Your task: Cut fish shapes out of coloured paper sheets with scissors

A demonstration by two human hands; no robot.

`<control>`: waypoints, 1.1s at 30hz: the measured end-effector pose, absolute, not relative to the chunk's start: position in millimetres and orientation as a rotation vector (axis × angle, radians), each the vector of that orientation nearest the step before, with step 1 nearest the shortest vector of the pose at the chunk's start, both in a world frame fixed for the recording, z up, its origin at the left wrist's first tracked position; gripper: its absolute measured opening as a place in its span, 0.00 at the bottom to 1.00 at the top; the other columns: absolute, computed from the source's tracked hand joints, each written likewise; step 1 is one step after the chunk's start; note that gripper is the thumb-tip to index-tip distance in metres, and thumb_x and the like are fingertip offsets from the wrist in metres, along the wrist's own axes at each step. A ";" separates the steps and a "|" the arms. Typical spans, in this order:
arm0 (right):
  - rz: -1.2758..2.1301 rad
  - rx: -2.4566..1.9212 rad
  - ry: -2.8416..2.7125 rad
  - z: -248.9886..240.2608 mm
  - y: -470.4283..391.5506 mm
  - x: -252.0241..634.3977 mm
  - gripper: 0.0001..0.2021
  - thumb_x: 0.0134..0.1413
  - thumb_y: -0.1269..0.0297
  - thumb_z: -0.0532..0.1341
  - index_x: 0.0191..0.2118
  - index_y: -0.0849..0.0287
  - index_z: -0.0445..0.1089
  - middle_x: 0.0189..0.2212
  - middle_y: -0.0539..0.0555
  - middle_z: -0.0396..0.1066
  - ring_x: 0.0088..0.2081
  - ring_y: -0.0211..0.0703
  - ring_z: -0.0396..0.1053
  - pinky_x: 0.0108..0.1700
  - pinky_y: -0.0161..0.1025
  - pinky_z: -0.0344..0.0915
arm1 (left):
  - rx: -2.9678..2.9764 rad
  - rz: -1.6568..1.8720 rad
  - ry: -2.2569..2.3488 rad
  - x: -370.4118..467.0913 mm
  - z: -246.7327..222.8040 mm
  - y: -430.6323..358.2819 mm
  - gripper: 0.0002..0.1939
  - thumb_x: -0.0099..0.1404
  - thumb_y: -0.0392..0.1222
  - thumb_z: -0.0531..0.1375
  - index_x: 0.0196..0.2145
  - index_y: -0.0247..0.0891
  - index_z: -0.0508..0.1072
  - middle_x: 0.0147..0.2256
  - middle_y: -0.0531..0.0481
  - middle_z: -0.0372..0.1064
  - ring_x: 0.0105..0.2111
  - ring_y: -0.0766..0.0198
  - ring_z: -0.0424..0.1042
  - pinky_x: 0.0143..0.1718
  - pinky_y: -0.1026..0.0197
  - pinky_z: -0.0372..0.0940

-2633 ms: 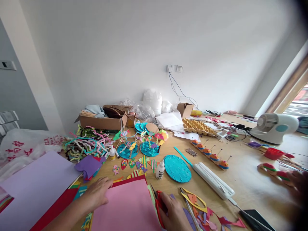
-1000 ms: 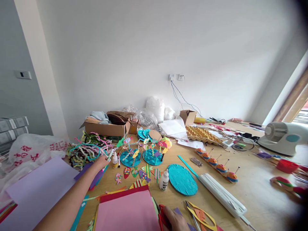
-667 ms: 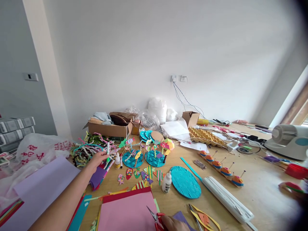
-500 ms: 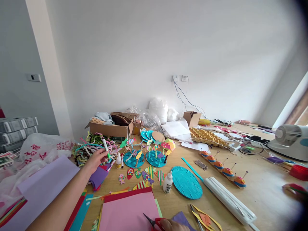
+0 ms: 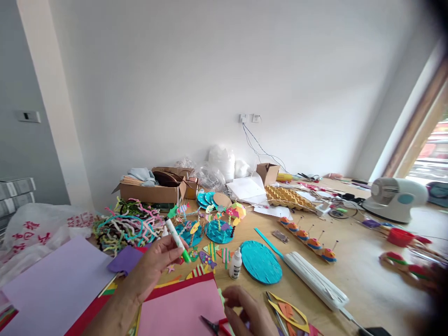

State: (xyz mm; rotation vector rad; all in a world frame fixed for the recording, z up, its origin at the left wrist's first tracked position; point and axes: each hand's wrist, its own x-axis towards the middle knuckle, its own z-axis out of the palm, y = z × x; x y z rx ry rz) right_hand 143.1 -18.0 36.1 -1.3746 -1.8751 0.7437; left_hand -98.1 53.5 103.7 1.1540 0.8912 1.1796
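Observation:
A white marker with a green end (image 5: 178,240) is pinched in my left hand (image 5: 163,256), above the paper fish and the top edge of the pink sheet (image 5: 178,310). My right hand (image 5: 247,310) is raised with curved, parted fingers at the pink sheet's right side. Beside and partly behind it lie the red-handled scissors (image 5: 217,326), their dark blades on the pink sheet. A white glue bottle (image 5: 235,265) stands just beyond my right hand, next to a blue textured disc (image 5: 261,262).
Pipe cleaners (image 5: 131,224) are heaped at the left, beside purple paper (image 5: 59,284). Finished blue discs with paper fish (image 5: 220,229) stand mid-table. A power strip (image 5: 315,280), orange-blue egg-carton pieces (image 5: 313,242) and a fan (image 5: 395,200) are at the right.
My left hand has brought the marker from beside the pipe cleaners toward the pink sheet. My right hand has let go of the scissors and lifted. The view has shifted right.

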 end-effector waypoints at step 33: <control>1.604 -0.691 -1.246 72.6 8.2 57.1 0.23 0.45 0.42 0.63 0.27 0.61 0.65 0.17 0.49 0.66 0.15 0.29 0.59 0.19 0.28 0.53 | 1.028 1.598 0.781 -94.3 124.1 7.2 0.10 0.55 0.49 0.66 0.30 0.40 0.77 0.27 0.52 0.73 0.29 0.64 0.69 0.30 0.66 0.66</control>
